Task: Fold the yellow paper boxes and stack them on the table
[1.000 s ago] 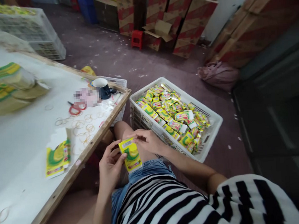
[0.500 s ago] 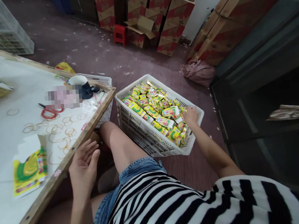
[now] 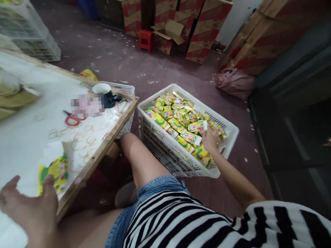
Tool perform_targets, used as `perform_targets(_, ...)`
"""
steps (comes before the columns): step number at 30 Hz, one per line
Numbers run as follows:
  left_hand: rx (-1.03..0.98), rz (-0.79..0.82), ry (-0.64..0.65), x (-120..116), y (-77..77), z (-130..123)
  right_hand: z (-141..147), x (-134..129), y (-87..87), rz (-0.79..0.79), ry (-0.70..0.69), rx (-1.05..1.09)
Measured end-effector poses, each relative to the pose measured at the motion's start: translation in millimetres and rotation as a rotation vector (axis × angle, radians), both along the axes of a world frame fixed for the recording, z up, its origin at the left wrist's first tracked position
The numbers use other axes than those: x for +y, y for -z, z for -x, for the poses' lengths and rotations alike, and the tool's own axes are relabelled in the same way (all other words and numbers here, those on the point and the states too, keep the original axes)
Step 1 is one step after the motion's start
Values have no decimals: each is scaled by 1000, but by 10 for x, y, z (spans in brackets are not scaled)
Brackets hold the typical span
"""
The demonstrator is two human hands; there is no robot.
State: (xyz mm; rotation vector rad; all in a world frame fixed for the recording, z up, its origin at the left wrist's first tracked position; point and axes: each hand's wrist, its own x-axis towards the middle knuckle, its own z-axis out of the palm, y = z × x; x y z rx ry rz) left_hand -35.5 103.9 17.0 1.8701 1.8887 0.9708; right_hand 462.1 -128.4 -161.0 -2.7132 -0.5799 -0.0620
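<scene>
My left hand (image 3: 29, 205) hovers over the near edge of the white table, fingers spread and nothing in them. Just past its thumb lies a flat yellow-and-green printed packet (image 3: 61, 171), partly hidden by the hand. My right hand (image 3: 211, 139) reaches into a white plastic crate (image 3: 167, 146) filled with small yellow-and-green packets (image 3: 179, 119). Its fingers are bent down among the packets near the crate's right end. Whether they grip one is hidden.
Red-handled scissors (image 3: 73, 120), rubber bands (image 3: 82, 143) and a dark mug (image 3: 106, 96) sit on the table (image 3: 22, 149). More bundled packs (image 3: 4, 93) lie at its far left. A red stool (image 3: 145, 40) and cartons (image 3: 208, 28) stand beyond the crate.
My left hand has moved left from beside the table edge to above the table, its fingers spreading. My right hand has shifted inward from the crate's right rim, deeper among the packets. The view has turned left.
</scene>
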Motion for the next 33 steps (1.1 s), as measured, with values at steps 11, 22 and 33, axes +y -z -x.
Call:
perform_targets(11, 313, 145, -310, 116, 308, 115, 1265, 1048, -327, -603, -691, 158)
perform_targets(22, -106, -163, -128, -282, 7, -116, 2587, 1220, -1408, -860, -1108, 436)
perform_targets(33, -756, -47, -82, -130, 352, -170, 3392, 1973, -1165, -583, -1453, 599)
